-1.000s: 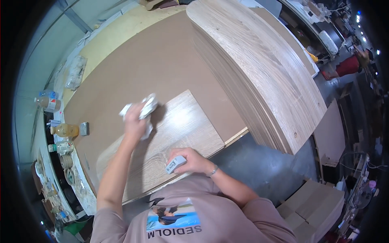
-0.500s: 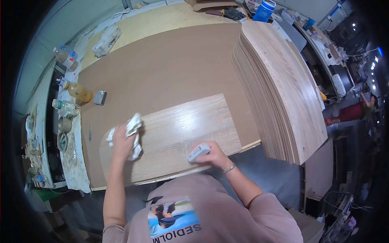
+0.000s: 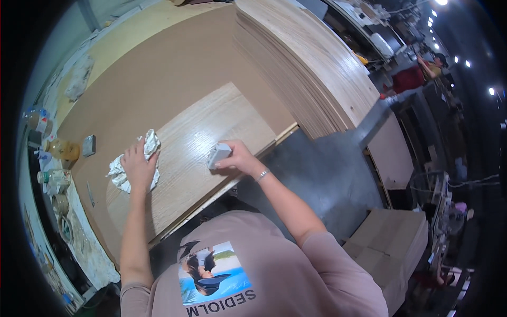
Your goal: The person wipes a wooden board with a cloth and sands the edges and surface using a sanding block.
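Note:
A wood-grain board (image 3: 182,185) with one rounded end lies on the brown-covered table close to my body. My left hand (image 3: 138,168) rests near the rounded end, its fingers spread over a crumpled white cloth (image 3: 152,141) and pressing it against the board. In my right hand (image 3: 242,158) is a small grey sanding block (image 3: 219,156), gripped between thumb and fingers. The block is over the board's glossy middle; whether its underside touches the surface is hidden.
A tall stack of similar boards (image 3: 311,63) stands at the far right. Along the left edge are a jar of yellowish liquid (image 3: 62,149), a green-capped bottle (image 3: 55,180) and another grey block (image 3: 89,145). Cardboard boxes (image 3: 388,232) sit at right; a person (image 3: 414,76) stands beyond.
My view has turned, so the table and board appear tilted and shifted left. My left fingers have spread flatter over the cloth. My right hand still holds the sanding block.

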`<state>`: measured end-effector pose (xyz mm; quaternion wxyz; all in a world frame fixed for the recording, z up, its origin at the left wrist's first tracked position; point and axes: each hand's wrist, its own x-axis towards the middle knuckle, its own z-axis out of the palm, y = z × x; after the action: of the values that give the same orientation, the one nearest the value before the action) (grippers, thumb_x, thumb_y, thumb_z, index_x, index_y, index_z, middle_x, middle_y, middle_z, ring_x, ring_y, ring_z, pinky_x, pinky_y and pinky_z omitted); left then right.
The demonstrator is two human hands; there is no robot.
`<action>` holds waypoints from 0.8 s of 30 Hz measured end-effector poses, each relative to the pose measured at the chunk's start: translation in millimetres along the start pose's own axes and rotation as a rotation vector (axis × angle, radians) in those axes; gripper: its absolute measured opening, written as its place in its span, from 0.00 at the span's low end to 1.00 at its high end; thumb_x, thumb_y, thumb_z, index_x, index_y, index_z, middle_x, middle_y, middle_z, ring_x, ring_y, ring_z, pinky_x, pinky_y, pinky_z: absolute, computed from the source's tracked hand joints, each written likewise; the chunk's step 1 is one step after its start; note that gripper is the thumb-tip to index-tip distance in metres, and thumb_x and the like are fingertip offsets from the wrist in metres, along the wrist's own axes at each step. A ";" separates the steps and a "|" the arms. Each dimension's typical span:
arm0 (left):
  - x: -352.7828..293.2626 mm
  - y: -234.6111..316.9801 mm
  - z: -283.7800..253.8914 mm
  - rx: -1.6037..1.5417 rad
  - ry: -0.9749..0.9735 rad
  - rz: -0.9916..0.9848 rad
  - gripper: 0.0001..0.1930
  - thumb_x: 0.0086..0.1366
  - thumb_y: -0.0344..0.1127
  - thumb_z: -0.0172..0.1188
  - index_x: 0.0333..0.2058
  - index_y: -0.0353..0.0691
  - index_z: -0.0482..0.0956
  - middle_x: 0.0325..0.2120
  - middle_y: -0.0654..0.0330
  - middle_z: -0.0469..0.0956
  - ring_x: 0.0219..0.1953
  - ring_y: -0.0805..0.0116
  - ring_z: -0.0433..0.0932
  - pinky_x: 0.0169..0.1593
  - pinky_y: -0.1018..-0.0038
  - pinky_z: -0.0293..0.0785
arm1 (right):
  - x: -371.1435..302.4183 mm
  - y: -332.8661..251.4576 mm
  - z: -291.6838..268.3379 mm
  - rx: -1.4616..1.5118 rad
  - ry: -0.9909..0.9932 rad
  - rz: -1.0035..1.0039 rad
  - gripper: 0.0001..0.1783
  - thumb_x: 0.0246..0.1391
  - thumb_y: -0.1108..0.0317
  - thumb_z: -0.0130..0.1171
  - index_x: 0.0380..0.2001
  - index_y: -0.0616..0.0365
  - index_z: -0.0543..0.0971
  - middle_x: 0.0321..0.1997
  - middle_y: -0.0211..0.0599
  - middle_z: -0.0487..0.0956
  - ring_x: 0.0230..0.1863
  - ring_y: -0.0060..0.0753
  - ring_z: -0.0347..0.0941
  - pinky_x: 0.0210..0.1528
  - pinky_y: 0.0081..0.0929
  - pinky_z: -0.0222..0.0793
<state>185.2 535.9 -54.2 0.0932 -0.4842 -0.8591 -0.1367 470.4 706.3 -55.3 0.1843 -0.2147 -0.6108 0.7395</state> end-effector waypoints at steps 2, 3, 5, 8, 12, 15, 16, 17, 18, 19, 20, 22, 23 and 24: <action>1.9 4.2 -5.0 -0.017 -0.015 -0.002 0.31 0.56 0.50 0.68 0.57 0.46 0.74 0.49 0.55 0.76 0.53 0.55 0.71 0.57 0.56 0.61 | -3.7 -2.7 2.4 -0.011 0.048 0.059 0.13 0.43 0.70 0.72 0.33 0.62 0.82 0.30 0.29 0.81 0.33 0.20 0.76 0.38 0.22 0.72; 1.8 6.2 -4.4 -0.022 -0.023 -0.018 0.30 0.56 0.50 0.68 0.56 0.46 0.74 0.47 0.56 0.76 0.52 0.56 0.71 0.56 0.56 0.61 | -13.3 -5.0 1.9 -0.015 0.060 0.064 0.13 0.43 0.70 0.72 0.33 0.62 0.82 0.30 0.29 0.81 0.33 0.20 0.76 0.38 0.22 0.72; -3.4 -0.3 -1.4 -0.013 0.016 -0.009 0.30 0.56 0.49 0.67 0.56 0.46 0.74 0.45 0.56 0.76 0.51 0.56 0.72 0.55 0.57 0.62 | -34.1 -15.0 1.7 0.043 0.327 0.006 0.14 0.46 0.72 0.68 0.38 0.62 0.82 0.35 0.31 0.83 0.37 0.23 0.78 0.42 0.22 0.73; 0.2 4.7 -3.3 -0.005 0.021 -0.002 0.30 0.55 0.49 0.67 0.55 0.45 0.75 0.42 0.57 0.77 0.49 0.56 0.72 0.55 0.58 0.62 | -71.8 0.3 -33.5 0.208 0.793 -0.172 0.14 0.47 0.76 0.64 0.40 0.64 0.80 0.38 0.33 0.82 0.39 0.26 0.79 0.45 0.25 0.74; -2.2 -3.0 -0.5 -0.026 0.068 0.050 0.29 0.56 0.48 0.67 0.55 0.46 0.76 0.46 0.58 0.77 0.51 0.57 0.72 0.56 0.58 0.61 | -91.9 -0.1 -70.9 0.274 0.906 -0.275 0.17 0.51 0.77 0.62 0.46 0.65 0.78 0.45 0.38 0.81 0.47 0.32 0.78 0.54 0.27 0.70; -3.7 -4.4 0.5 -0.029 0.062 0.046 0.29 0.56 0.47 0.67 0.56 0.46 0.76 0.48 0.59 0.78 0.53 0.58 0.72 0.56 0.58 0.61 | -80.9 -21.1 -71.0 0.260 0.815 -0.226 0.21 0.52 0.75 0.60 0.50 0.69 0.76 0.51 0.45 0.81 0.53 0.34 0.76 0.60 0.29 0.66; -2.9 -2.2 -1.0 -0.020 0.061 0.046 0.29 0.56 0.47 0.67 0.56 0.46 0.76 0.48 0.60 0.78 0.54 0.58 0.72 0.57 0.58 0.61 | -77.8 -21.1 -74.6 0.220 0.772 -0.201 0.24 0.53 0.74 0.59 0.54 0.71 0.74 0.56 0.50 0.79 0.58 0.37 0.74 0.64 0.30 0.63; -2.7 -2.4 -0.9 -0.021 0.060 0.047 0.29 0.56 0.47 0.67 0.56 0.46 0.76 0.48 0.60 0.78 0.54 0.58 0.72 0.57 0.58 0.61 | -76.3 -20.2 -76.1 0.220 0.773 -0.200 0.24 0.53 0.74 0.59 0.54 0.71 0.74 0.56 0.50 0.79 0.58 0.37 0.74 0.64 0.30 0.63; -2.5 -3.2 -0.8 -0.022 0.055 0.048 0.28 0.56 0.47 0.67 0.56 0.47 0.76 0.49 0.60 0.78 0.54 0.58 0.72 0.57 0.58 0.61 | -74.7 -18.5 -76.3 0.287 0.750 -0.182 0.23 0.51 0.76 0.60 0.52 0.71 0.76 0.54 0.47 0.80 0.55 0.35 0.75 0.61 0.29 0.65; -2.5 -2.8 -0.2 -0.022 0.049 0.045 0.28 0.56 0.46 0.67 0.56 0.47 0.75 0.49 0.60 0.78 0.54 0.58 0.72 0.57 0.58 0.61 | -72.7 -18.5 -76.4 0.354 0.723 -0.161 0.23 0.49 0.77 0.61 0.51 0.72 0.77 0.51 0.44 0.81 0.52 0.34 0.76 0.58 0.28 0.67; -3.2 -2.0 -1.0 -0.022 0.048 0.043 0.28 0.56 0.46 0.67 0.56 0.47 0.75 0.49 0.60 0.78 0.54 0.58 0.72 0.57 0.58 0.61 | -72.6 -18.7 -76.4 0.353 0.722 -0.160 0.23 0.49 0.77 0.61 0.51 0.72 0.77 0.51 0.44 0.81 0.52 0.34 0.76 0.58 0.28 0.67; -4.8 -0.6 -5.4 -0.026 0.024 0.033 0.28 0.57 0.45 0.67 0.56 0.46 0.75 0.50 0.60 0.77 0.55 0.58 0.71 0.58 0.58 0.61 | -74.3 -18.8 -75.7 0.334 0.736 -0.143 0.23 0.49 0.77 0.61 0.51 0.72 0.76 0.51 0.45 0.81 0.51 0.35 0.76 0.59 0.28 0.67; -5.6 0.8 -6.5 -0.027 0.022 0.033 0.28 0.57 0.45 0.67 0.56 0.46 0.75 0.50 0.60 0.77 0.55 0.58 0.71 0.58 0.58 0.61 | -75.4 -18.9 -75.9 0.333 0.738 -0.141 0.23 0.49 0.77 0.61 0.51 0.72 0.76 0.51 0.45 0.81 0.51 0.35 0.76 0.59 0.28 0.67; -6.3 2.6 -7.3 -0.025 0.023 0.024 0.28 0.57 0.45 0.67 0.56 0.46 0.75 0.51 0.59 0.77 0.56 0.58 0.71 0.59 0.58 0.61 | -76.6 -19.1 -76.3 0.353 0.736 -0.147 0.22 0.49 0.78 0.61 0.50 0.71 0.76 0.49 0.45 0.81 0.51 0.35 0.77 0.58 0.29 0.67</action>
<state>190.8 529.7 -48.8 0.0985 -0.4942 -0.8503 -0.1519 576.3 731.8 -41.8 0.4768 -0.3856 -0.3819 0.6915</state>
